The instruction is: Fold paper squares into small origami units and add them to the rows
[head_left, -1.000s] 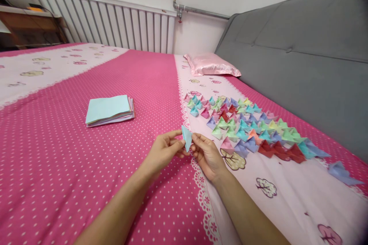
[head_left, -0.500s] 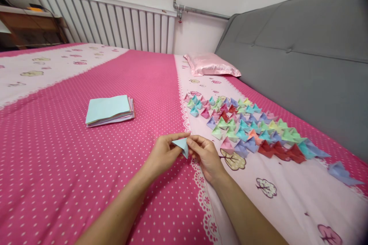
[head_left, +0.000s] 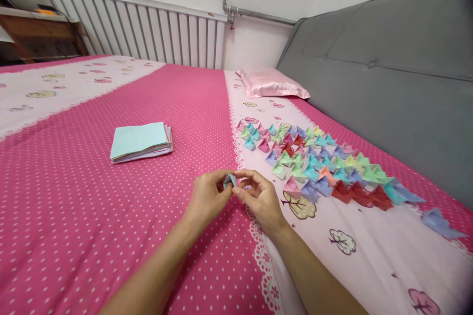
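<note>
Between my two hands is a small folded piece of light blue paper (head_left: 229,180), standing up with a pointed top and partly hidden by fingers. My left hand (head_left: 209,196) pinches it from the left side. The thumb and fingertips of my right hand (head_left: 261,199) close on its right edge. To the right, several rows of folded paper boats (head_left: 311,172) in many colours lie on the bedspread. A stack of coloured paper sheets (head_left: 139,141), light blue on top, rests to the left beyond my hands.
The pink dotted bedspread (head_left: 192,108) covers the bed under everything. At the back lies a pink satin pillow (head_left: 273,83), with a grey padded headboard (head_left: 377,69) along the right. A white radiator (head_left: 148,29) and a pipe (head_left: 258,14) run along the wall.
The light blue paper has turned and shifted slightly left; its flat triangular face gave way to a narrower, peaked shape. My fingers have changed their hold on it.
</note>
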Tool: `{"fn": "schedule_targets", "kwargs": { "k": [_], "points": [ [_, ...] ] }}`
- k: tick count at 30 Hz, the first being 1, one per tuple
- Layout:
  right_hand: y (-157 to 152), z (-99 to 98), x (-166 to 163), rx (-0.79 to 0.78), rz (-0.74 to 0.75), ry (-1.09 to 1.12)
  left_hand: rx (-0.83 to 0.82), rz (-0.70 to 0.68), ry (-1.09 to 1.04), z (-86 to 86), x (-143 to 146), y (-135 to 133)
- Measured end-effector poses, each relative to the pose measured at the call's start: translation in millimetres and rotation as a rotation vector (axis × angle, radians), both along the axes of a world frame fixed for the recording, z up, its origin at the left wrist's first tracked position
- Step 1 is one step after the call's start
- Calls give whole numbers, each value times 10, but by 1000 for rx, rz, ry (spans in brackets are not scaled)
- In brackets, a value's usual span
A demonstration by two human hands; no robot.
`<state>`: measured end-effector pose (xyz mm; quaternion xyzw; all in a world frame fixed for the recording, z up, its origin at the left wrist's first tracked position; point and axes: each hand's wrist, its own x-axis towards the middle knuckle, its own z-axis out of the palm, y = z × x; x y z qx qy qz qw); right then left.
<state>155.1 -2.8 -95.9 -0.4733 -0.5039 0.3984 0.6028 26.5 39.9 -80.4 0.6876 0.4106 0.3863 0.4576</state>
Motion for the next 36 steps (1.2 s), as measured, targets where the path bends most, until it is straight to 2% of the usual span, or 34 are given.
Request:
{"fn": "schedule_targets", "kwargs": {
  "k": [3,10,14,18,23,29,36],
  "points": [
    [-4,4,2,6,-12,-3,3,-38,5,1,10,3],
    [-6,7,4,81,-87,-28,-259,-78,-199,115,33,-12],
    [24,-26,22,93,-76,77,-317,-109,-251,186,15,-50],
    [23,-34,45,34,-26,184,-359,-151,-283,207,-3,-72],
    [-1,-13,57,20,15,206,-395,-132,-312,207,-9,-70],
    [38,-30,38,73,-55,85,-415,-164,-356,141,-2,-30],
    [34,-16,22,-20,-60,205,-342,-150,-333,167,5,-13]
  ]
}}
